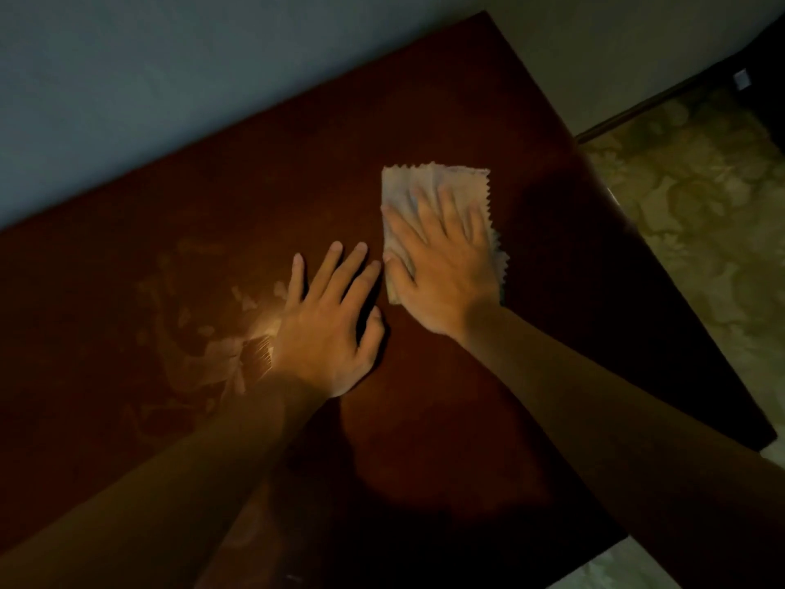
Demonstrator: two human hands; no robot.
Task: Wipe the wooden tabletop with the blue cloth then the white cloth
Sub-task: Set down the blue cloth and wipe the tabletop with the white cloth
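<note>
No readable writing or brand anywhere. White cloth (429, 193) folded, zigzag-edged, lying flat on the dark wooden tabletop (488, 95) toward its right side. Right hand (441, 265) spread flat on top of the cloth, fingers straight, pressing it down. Left hand (327, 320) just beside, palm down on bare wood, fingers relaxed, grasping nothing. Pale smears (204, 333) left of that hand. Grey wall (170, 78) behind; patterned floor (701, 206) at right.

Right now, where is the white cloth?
In the head view, the white cloth lies flat on the wooden tabletop, right of centre, pressed under the right hand, beside the left hand.
</note>
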